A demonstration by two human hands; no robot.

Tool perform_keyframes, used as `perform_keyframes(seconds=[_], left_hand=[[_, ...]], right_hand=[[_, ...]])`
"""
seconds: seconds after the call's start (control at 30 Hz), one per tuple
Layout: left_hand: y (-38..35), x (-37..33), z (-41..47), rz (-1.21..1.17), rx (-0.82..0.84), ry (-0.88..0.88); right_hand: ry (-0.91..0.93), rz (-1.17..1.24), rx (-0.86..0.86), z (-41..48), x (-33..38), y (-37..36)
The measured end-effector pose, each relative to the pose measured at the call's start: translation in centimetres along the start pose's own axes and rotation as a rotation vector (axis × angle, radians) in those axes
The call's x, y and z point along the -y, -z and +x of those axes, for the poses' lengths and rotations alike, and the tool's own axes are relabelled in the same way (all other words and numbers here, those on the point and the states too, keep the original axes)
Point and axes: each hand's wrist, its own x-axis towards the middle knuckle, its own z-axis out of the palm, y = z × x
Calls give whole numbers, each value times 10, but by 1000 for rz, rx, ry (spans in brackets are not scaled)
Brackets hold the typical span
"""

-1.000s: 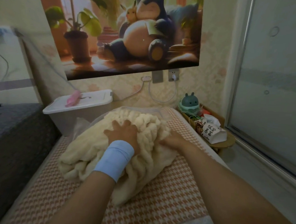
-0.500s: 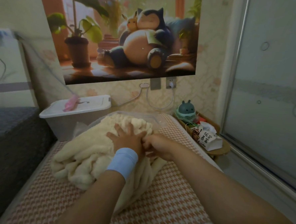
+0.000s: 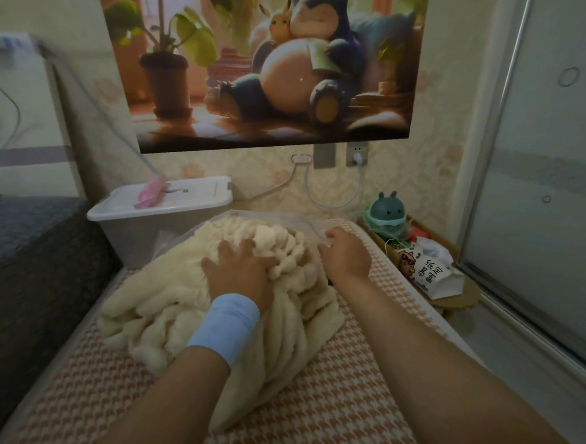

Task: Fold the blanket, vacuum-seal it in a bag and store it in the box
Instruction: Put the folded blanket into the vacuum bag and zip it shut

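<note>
Stuffing fluffy cream blanket (image 3: 183, 304) toward 12 o'clock into clear plastic bag (image 3: 278, 219); left hand (image 3: 240, 273) splayed flat pressing, right hand (image 3: 346, 256) fingers pinching bag rim, nearer mouth.

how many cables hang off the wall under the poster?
2. One cable runs from the small adapter left toward the box; the other loops down from the outlet plug. Their lower ends are hidden.

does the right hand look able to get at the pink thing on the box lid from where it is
Probably yes. The right hand is pinching the clear bag edge; the pink item lies exposed on the box lid, beyond the blanket, with nothing covering it. It would have to reach across.
</note>
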Motion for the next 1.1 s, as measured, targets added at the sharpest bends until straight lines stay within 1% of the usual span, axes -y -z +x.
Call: perform_keyframes(seconds=[0.1, 0.23, 0.37, 0.43, 0.5, 0.57, 0.6, 0.63, 0.67, 0.73, 0.77, 0.8, 0.83, 0.87, 0.9, 0.93, 0.97, 1.03, 1.07, 1.1], left_hand=[[-2, 0, 1, -30, -62, -10], [-9, -15, 6, -85, -119, -14], [-10, -32, 13, -88, -79, -4], [-12, -41, 13, -60, -52, -42], [-14, -48, 9, -18, -30, -125], [-15, -49, 4, -1, -30, -209], [-13, -45, 2, -15, -31, -248], [-11, -41, 0, -44, -27, -285], [-7, -36, -3, -88, -23, -310], [-3, -24, -7, -230, -28, -288], [-2, -16, -7, -317, -9, -237], [-1, -10, -5, -409, 29, -195], [0, -3, -2, -482, 77, -172], [3, 5, 0, -504, 130, -171], [6, 13, 1, -478, 182, -195], [9, 23, 2, -402, 233, -236], [11, 28, 3, -290, 252, -287], [9, 35, 2, -27, 201, -344], [6, 35, 1, 55, 175, -335], [1, 33, 1, 72, 186, -312]], right_hand=[[121, -6, -17, -4, 0, 2], [250, -53, 120, -31, -10, 21], [392, -175, 278, -67, -31, 28], [438, -210, 329, -82, -37, 27], [437, -264, 410, -88, -44, 30], [377, -341, 457, -82, -45, 43], [344, -326, 421, -77, -43, 50], [313, -250, 317, -73, -39, 56], [276, -146, 174, -68, -32, 60], [227, 48, -79, -55, -9, 61], [223, 116, -125, -49, 5, 57], [210, 146, -88, -41, 15, 52], [185, 133, 1, -34, 24, 44], [167, 96, 109, -29, 30, 34], [155, 65, 184, -24, 33, 23], [154, 42, 193, -22, 36, 10], [154, 27, 146, -21, 37, 2], [143, 9, 11, -19, 41, -5], [133, -10, -18, -19, 44, -4], [161, -9, -29, -21, 46, -2]])
